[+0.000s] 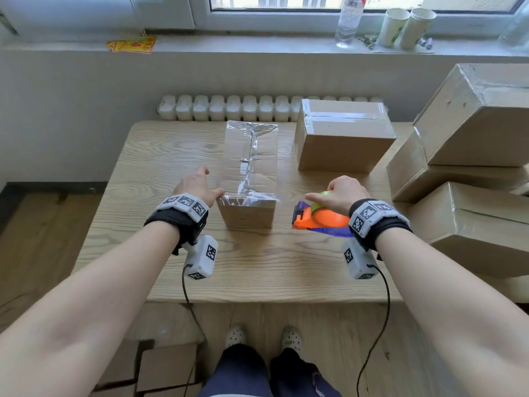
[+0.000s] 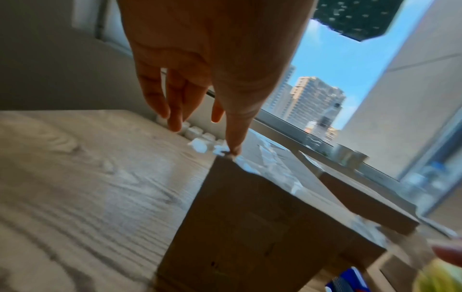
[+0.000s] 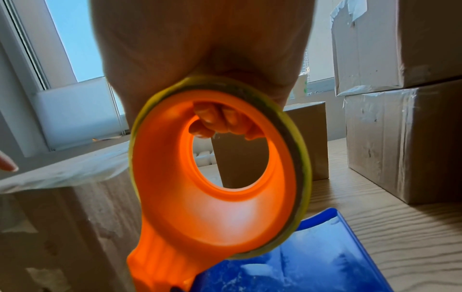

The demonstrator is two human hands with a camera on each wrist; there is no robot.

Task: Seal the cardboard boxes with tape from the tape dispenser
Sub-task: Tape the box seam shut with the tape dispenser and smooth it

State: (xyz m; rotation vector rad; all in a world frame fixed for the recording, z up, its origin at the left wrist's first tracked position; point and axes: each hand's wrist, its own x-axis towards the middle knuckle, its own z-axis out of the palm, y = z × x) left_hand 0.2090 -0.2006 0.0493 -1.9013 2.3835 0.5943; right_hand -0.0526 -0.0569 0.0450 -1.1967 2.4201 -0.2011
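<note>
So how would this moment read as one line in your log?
left hand: thumb on narrow box corner | right hand: grips tape dispenser beside box | box top: taped

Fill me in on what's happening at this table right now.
A person is taping cardboard boxes shut. Their right hand grips the orange tape dispenser just right of the narrow box, whose top is already covered in clear tape. The left hand is open, thumb touching that box's near left corner. A second taped box sits further back on the table.
</note>
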